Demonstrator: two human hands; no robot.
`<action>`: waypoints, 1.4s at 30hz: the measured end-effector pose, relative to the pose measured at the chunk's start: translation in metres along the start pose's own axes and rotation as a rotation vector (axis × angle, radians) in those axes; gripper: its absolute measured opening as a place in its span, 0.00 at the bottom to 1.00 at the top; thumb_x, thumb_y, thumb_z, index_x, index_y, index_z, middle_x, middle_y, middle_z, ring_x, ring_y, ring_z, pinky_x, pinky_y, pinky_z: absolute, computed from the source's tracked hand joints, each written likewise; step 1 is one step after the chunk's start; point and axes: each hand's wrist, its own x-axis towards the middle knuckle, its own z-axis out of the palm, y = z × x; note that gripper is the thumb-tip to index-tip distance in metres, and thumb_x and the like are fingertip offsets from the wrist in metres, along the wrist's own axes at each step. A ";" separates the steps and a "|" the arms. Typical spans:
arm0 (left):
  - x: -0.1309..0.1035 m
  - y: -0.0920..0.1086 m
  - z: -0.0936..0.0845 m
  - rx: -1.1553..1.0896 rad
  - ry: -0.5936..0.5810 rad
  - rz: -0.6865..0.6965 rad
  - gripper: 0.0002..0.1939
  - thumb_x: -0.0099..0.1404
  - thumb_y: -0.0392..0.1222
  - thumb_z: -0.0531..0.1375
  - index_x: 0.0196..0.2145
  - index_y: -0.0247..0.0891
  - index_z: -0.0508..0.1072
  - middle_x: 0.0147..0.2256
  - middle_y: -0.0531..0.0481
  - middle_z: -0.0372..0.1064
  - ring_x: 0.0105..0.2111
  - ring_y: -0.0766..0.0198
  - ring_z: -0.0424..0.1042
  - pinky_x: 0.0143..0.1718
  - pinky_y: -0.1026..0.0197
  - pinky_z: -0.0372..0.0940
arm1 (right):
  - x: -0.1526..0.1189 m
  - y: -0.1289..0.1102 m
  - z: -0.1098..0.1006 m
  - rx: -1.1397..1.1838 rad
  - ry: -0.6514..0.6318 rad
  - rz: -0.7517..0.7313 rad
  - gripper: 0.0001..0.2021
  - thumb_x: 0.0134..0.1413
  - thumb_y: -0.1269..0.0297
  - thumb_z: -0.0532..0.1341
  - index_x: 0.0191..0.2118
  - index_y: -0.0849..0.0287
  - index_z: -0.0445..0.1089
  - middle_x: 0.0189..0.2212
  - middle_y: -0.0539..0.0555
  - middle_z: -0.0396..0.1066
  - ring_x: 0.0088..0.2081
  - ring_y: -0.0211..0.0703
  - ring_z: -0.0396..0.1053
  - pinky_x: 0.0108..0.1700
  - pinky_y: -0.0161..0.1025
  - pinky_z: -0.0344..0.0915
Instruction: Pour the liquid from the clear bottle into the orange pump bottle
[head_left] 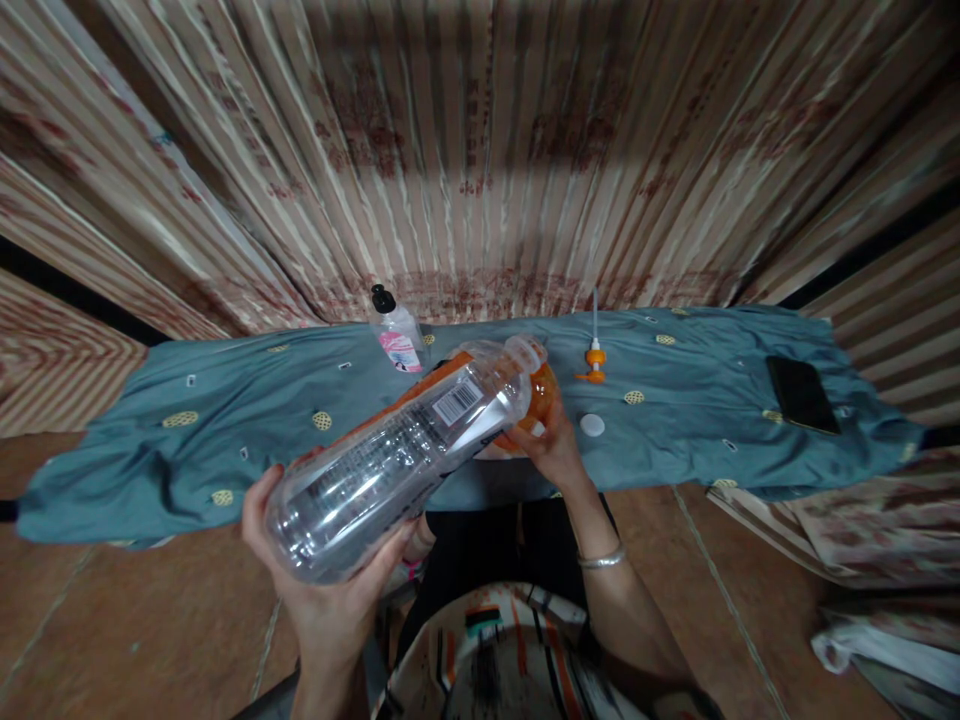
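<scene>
My left hand (322, 585) grips the base end of a large clear plastic bottle (375, 475), which is tilted with its neck up and to the right. A barcode label shows near its shoulder, and its mouth is over an orange bottle (541, 392) that it partly hides. Around the orange bottle, my right hand (553, 445) is closed. An orange pump head (595, 362) with a white tube lies beyond my right hand on the cloth. Close to that hand is a round white cap (592, 425).
Blue-green cloth with yellow prints (285, 400) covers the narrow table. A small clear bottle with a black cap (397, 335) stands at the back left. A dark phone (802, 394) lies at the right. Patterned curtains (480, 150) hang close behind.
</scene>
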 end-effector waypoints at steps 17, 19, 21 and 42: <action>0.000 0.000 0.004 -0.051 0.089 -0.230 0.67 0.42 0.55 0.86 0.77 0.54 0.67 0.61 0.42 0.76 0.57 0.41 0.78 0.66 0.34 0.73 | -0.001 -0.001 0.001 -0.029 0.008 0.023 0.41 0.48 0.48 0.82 0.66 0.50 0.71 0.56 0.58 0.87 0.62 0.65 0.84 0.68 0.62 0.79; 0.000 -0.003 0.005 -0.065 0.085 -0.220 0.67 0.44 0.54 0.85 0.79 0.58 0.65 0.61 0.43 0.76 0.57 0.41 0.78 0.66 0.34 0.74 | -0.001 -0.001 0.001 -0.030 0.016 0.021 0.41 0.48 0.48 0.82 0.66 0.50 0.71 0.57 0.59 0.86 0.63 0.65 0.83 0.68 0.61 0.79; 0.000 -0.006 0.004 -0.069 0.092 -0.187 0.69 0.44 0.53 0.86 0.79 0.63 0.63 0.65 0.45 0.73 0.59 0.40 0.78 0.67 0.33 0.72 | 0.000 -0.003 0.001 -0.040 0.020 0.017 0.42 0.48 0.48 0.82 0.66 0.50 0.71 0.57 0.59 0.86 0.64 0.65 0.83 0.69 0.61 0.78; 0.005 -0.001 -0.003 -0.086 -0.018 -0.106 0.62 0.50 0.46 0.81 0.78 0.68 0.63 0.66 0.44 0.76 0.63 0.38 0.80 0.62 0.36 0.77 | -0.001 -0.004 0.001 -0.057 0.023 0.009 0.43 0.49 0.46 0.82 0.67 0.50 0.70 0.55 0.58 0.87 0.62 0.64 0.84 0.67 0.60 0.79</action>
